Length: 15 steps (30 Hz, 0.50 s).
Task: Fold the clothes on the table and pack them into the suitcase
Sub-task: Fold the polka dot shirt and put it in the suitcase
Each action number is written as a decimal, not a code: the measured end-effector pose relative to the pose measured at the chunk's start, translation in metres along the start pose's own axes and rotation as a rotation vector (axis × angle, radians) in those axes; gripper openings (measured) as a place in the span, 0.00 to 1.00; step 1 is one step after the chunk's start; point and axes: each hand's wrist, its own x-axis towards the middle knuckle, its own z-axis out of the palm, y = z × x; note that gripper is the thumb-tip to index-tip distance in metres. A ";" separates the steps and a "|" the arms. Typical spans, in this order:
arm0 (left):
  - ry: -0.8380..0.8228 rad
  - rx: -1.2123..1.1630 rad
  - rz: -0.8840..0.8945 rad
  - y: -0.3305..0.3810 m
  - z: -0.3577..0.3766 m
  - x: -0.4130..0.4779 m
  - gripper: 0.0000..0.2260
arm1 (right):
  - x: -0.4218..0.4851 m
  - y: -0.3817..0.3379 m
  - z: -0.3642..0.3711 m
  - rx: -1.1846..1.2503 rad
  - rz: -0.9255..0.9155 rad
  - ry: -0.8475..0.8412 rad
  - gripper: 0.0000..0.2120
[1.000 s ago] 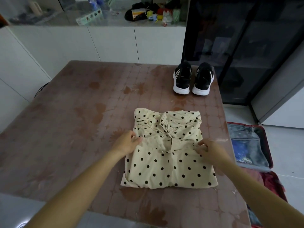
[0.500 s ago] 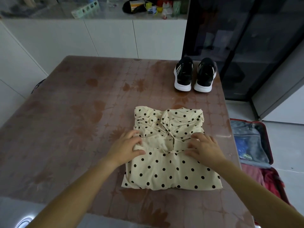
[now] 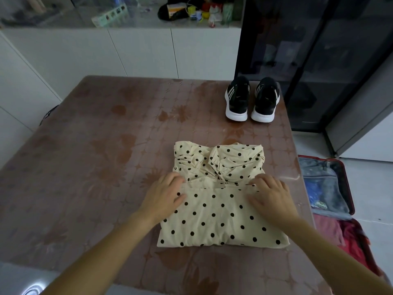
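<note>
Status of work, as I read it from the head camera.

Item in hand: one cream garment with black polka dots point(image 3: 221, 216), lying on the brown floral-patterned table point(image 3: 95, 156) at lower centre of the frame. Its lower portion is doubled up into a neat rectangle. The gathered upper portion still projects beyond the fold line, toward the top of the frame.

Hands: my left hand point(image 3: 163, 196) rests on the garment's left edge and my right hand point(image 3: 270, 195) on its right edge, both at the fold line. The fingers point(image 3: 174, 179) of both lie extended and flat on the cloth, pressing and grasping nothing.

Receptacle: the red hard-shell suitcase point(image 3: 349, 192) lies open on the floor at the right edge of the frame, beside the table. Red cloth point(image 3: 331, 231) shows in its nearer half. Whether that is packed clothing I cannot tell.

Other: a pair of black trainers with white soles point(image 3: 237, 101) stands at the table's far right corner.

Assessment: folding of this garment is well advanced but not finished. I judge at least one more fold remains, then transfer to the suitcase. No other clothes are visible on the table.
</note>
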 end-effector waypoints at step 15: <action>-0.409 0.059 0.243 0.000 0.007 -0.078 0.22 | -0.077 0.037 -0.003 0.120 -0.355 -0.309 0.23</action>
